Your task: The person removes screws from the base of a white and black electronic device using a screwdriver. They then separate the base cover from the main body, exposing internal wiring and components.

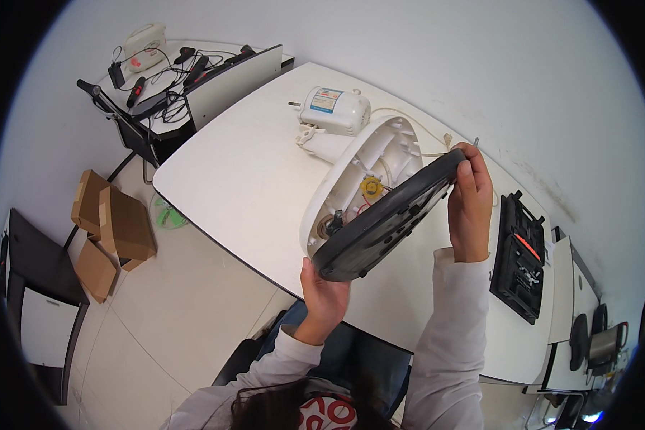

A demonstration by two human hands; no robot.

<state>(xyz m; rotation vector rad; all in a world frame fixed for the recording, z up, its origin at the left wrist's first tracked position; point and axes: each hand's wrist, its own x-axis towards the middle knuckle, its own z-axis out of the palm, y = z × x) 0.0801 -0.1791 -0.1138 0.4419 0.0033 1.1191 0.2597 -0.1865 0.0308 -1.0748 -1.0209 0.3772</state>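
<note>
An electric fan lies on its side on the white table, its white motor housing (336,110) bearing a label and a bare metal shaft. Its hollow white base (327,201) faces me. Inside are a yellow round component (372,186), red wires and a small black part (334,221). Tilted in front of this opening is the black base cover (392,215), which hides part of the interior. My left hand (325,295) grips the cover's lower end. My right hand (470,204) pinches its upper end. A small metal tip (476,142) shows just beyond my right fingers; what it belongs to is hidden.
An open black tool case (521,258) lies on the table at right. The fan's cord (408,117) runs along the wall side. On the floor at left are open cardboard boxes (120,226) and a green fan blade (169,215). Cables and tools crowd another desk (177,126).
</note>
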